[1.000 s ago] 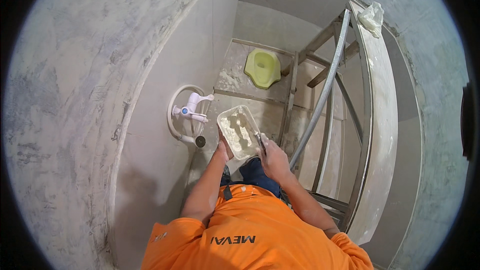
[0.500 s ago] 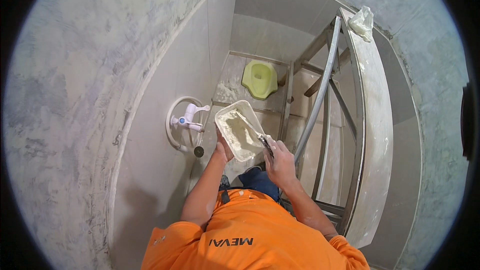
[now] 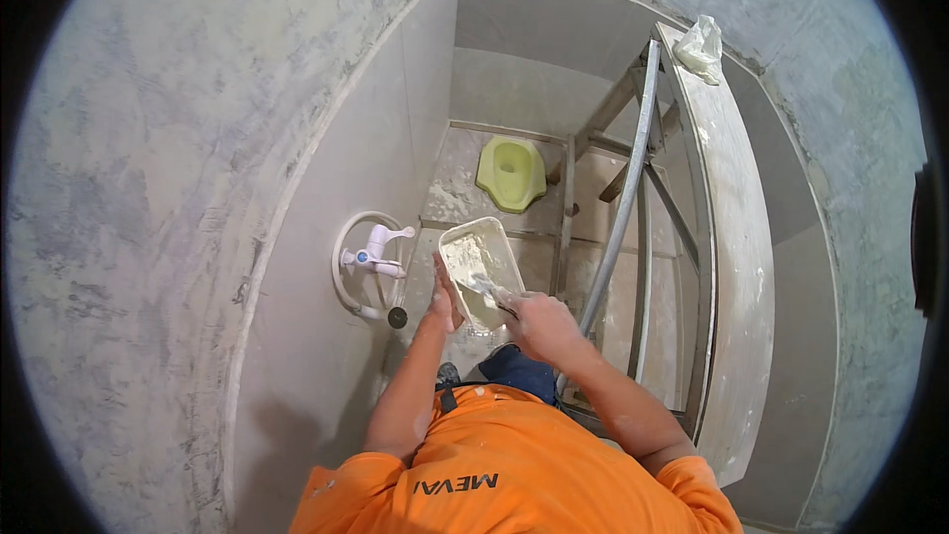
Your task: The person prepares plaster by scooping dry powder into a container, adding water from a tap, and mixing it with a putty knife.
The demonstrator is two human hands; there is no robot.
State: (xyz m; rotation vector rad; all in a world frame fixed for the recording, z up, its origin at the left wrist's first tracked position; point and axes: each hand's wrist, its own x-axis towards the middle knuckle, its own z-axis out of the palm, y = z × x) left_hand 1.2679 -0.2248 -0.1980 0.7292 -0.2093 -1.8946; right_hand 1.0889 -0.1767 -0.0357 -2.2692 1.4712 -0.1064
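Rough, mottled grey walls [image 3: 178, 188] surround the left hand [image 3: 447, 297], clasping a rectangular plastic tub [image 3: 505, 259] of creamy paste [image 3: 469, 253]; the right hand [image 3: 546, 324] grips a flat scraper [image 3: 482, 284].

A yellow-green, elongated squat toilet [image 3: 511, 178] sits at the view's one o'clock, a white plastic tap [image 3: 378, 245] at nine, a crumpled translucent bag [image 3: 700, 50] at two.

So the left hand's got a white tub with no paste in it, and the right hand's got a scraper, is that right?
Not quite: the white tub does have paste in it, as the head view shows, pale and smeared around inside. The left hand does have the tub, and the right hand does have the scraper.
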